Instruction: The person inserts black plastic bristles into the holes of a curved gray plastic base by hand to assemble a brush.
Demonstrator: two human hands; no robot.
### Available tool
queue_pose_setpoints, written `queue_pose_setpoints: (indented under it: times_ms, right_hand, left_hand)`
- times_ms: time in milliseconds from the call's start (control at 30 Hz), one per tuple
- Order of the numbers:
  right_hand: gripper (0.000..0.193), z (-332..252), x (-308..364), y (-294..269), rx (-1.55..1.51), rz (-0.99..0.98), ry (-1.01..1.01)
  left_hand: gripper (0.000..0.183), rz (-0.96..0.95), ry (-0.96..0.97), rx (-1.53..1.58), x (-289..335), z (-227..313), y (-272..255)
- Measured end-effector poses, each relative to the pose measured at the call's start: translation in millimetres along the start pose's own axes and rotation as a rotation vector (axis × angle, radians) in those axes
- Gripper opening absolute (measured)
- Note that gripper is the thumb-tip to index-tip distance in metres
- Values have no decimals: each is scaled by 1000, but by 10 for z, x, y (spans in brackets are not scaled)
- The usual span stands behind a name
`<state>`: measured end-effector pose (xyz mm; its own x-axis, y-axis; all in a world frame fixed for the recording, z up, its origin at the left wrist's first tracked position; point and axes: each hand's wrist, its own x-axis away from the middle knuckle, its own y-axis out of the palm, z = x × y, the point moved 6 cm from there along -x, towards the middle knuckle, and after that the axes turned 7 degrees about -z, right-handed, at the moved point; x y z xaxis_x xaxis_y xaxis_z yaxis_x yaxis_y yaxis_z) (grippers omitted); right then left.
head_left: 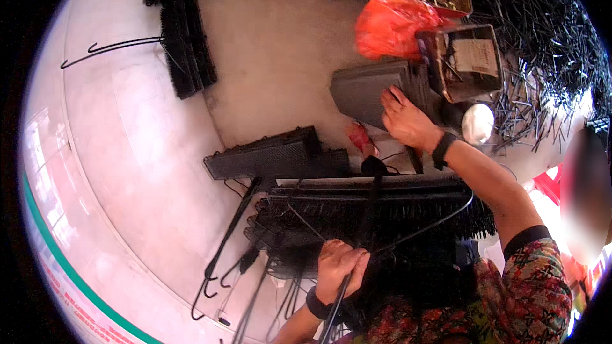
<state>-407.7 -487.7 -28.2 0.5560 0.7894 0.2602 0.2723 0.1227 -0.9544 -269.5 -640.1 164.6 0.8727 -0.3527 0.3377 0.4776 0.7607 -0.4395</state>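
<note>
Gripping black rod (337,306): left fingers (358,260); right fingers (391,106), closure unclear, on flat grey panels (362,92); labelled box (433,65), upper right.

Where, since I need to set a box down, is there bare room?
Widest is the floor between the black stack at left, the red bag and grey panels at right, and the black panels below. It's crowded at far right, with loose black strips, and around the left hand, near hooked rods.
</note>
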Motion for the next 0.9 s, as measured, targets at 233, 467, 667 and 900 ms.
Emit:
queue_pose_setpoints:
  times_ms: [233,467,667,900]
  right_hand:
    - [31,2,-18,-52,28,-97,-19]
    - [32,-13,-10,-110,29,-86,-17]
    - [29,8,-11,-97,-74,58,5]
    - [28,56,0,-244,-88,147,25]
  left_hand:
    - [8,-17,39,-76,-149,-142,-496]
    - [8,-103,62,-126,-285,-2,-672]
    - [7,-165,115,-194,-389,235,-638]
    - [8,-194,190,-171,-582,153,-754]
